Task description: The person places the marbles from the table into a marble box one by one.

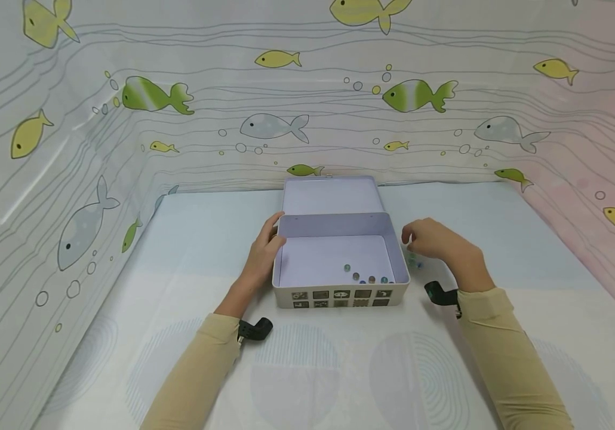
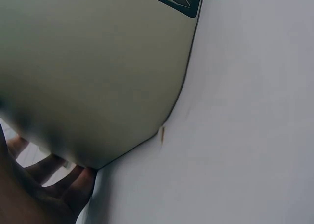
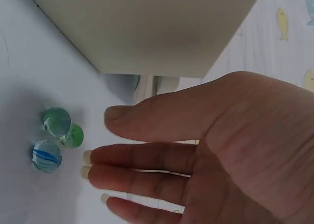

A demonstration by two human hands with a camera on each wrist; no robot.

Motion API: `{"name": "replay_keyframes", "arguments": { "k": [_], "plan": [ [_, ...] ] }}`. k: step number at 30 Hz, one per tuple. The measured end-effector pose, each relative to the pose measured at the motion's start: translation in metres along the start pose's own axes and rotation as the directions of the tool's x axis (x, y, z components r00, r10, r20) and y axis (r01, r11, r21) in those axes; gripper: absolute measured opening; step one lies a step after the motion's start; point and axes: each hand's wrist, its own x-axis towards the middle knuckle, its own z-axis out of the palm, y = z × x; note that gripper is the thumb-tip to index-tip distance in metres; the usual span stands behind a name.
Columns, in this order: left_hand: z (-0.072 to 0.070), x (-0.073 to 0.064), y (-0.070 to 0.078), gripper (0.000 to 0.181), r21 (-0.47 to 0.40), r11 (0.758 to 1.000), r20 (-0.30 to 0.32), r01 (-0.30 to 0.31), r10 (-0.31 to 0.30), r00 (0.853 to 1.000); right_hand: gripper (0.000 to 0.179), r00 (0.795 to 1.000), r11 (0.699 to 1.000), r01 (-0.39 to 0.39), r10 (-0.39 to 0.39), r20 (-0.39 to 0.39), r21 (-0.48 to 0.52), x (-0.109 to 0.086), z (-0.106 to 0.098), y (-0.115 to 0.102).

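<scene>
A hinged tin box (image 1: 340,296) stands with its lid (image 1: 331,196) tipped back. Several glass marbles (image 1: 372,279) lie inside along the front wall. My left hand (image 1: 260,255) holds the box by its left side, thumb at the rim; in the left wrist view its fingers (image 2: 78,187) bend against the box's lower corner. Right of the box, my right hand (image 1: 436,242) hovers with thumb and fingers apart and nothing between them. Just past its fingertips lie a blue-swirled marble (image 3: 47,156), a green-tinted marble (image 3: 57,122) and a green marble (image 3: 74,136), close together.
A pale cloth with printed circles (image 1: 297,370) covers the table. Fish-patterned sheeting (image 1: 329,107) walls in the back and both sides. Small dark wrist cameras (image 1: 256,329) jut from both wrists.
</scene>
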Motion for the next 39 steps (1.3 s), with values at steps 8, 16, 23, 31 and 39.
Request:
{"name": "replay_keyframes", "arguments": {
  "k": [8,16,23,31,39],
  "plan": [
    [0.000,0.001,-0.001,0.059,0.001,1.000,-0.003,0.001,-0.001,1.000,0.026,0.996,0.998,-0.064,0.064,0.055,-0.014,0.001,0.005,0.005],
    [0.000,0.001,0.001,0.060,-0.014,1.000,0.000,0.000,0.000,1.000,0.019,1.000,1.000,-0.024,0.025,0.010,-0.014,0.008,0.011,0.013],
    [0.000,0.001,0.000,0.060,-0.018,1.000,0.003,0.001,-0.001,1.000,0.020,1.000,1.000,-0.006,0.005,-0.016,-0.021,0.008,0.013,0.013],
    [0.000,0.001,0.001,0.058,-0.017,1.000,0.006,0.000,0.000,1.000,0.026,0.998,0.999,0.039,-0.040,-0.050,-0.021,0.011,0.012,0.014],
    [-0.005,-0.003,0.013,0.059,-0.039,0.998,0.048,0.042,-0.040,0.998,0.026,0.995,0.999,0.051,-0.050,-0.085,0.004,0.007,0.006,0.008]
  ]
}}
